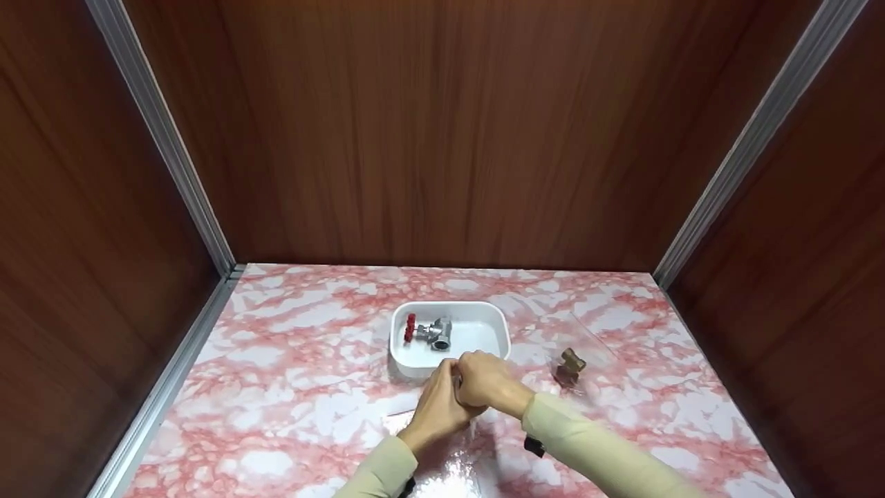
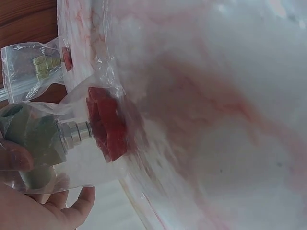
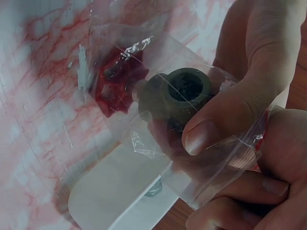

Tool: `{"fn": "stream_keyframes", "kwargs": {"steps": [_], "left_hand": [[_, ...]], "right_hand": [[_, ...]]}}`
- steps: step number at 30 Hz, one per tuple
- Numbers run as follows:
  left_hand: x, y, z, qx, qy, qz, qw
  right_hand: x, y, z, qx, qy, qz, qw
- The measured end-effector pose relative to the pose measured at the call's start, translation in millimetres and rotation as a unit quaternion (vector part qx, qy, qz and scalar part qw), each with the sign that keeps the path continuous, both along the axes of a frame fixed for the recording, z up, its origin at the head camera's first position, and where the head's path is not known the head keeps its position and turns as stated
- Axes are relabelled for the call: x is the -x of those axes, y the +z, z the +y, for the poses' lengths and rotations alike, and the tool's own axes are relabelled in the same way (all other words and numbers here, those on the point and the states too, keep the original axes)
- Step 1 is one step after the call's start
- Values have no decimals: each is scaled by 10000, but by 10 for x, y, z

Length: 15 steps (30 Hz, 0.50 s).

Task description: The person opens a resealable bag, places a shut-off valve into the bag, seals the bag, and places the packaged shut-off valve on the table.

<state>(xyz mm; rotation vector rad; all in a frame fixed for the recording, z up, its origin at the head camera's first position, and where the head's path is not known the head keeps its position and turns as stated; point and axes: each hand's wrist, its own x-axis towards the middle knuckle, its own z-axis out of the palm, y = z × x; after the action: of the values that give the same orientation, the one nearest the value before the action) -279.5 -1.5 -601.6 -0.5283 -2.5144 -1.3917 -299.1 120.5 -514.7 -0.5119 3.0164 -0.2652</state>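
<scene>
Both hands meet at the front edge of the white tray (image 1: 415, 370) in the head view. My left hand (image 1: 439, 404) holds a dark greenish valve (image 2: 36, 134) with a red handwheel (image 2: 108, 123), inside a clear plastic bag (image 3: 158, 143). Its thumb (image 3: 204, 136) presses on the valve body through the film. My right hand (image 1: 487, 380) pinches the bag's edge, close beside the left hand. The bagged valve is hidden by the hands in the head view. A silver valve (image 1: 439, 333) with a red handwheel lies in the tray.
A brass-coloured valve (image 1: 570, 363) in a clear zip bag (image 2: 21, 62) lies on the marbled red-and-white table to the right. Shiny clear plastic (image 1: 449, 470) lies near the front. Brown wood panels (image 1: 442, 138) with metal corner posts (image 1: 166, 138) enclose the back and sides.
</scene>
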Motion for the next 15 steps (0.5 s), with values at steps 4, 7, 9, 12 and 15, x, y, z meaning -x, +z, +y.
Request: {"fn": "stream_keyframes", "kwargs": {"steps": [4,7,9,12,15], "left_hand": [[-11,8,-4,8,29,42,10000],[-21,16,-8,-15,12,-21,10000],[-25,20,-9,-29,-8,-54,10000],[-23,32,-12,-34,-43,-62,10000],[-19,58,-25,-62,-163,-175,9997]], "right_hand": [[-5,14,11,-3,-31,-14,10000],[-8,48,33,50,-65,-63,9999],[-11,77,61,170,-10,-38,9998],[-21,134,114,540,209,5,9983],[-38,207,181,1040,489,35,9934]]}}
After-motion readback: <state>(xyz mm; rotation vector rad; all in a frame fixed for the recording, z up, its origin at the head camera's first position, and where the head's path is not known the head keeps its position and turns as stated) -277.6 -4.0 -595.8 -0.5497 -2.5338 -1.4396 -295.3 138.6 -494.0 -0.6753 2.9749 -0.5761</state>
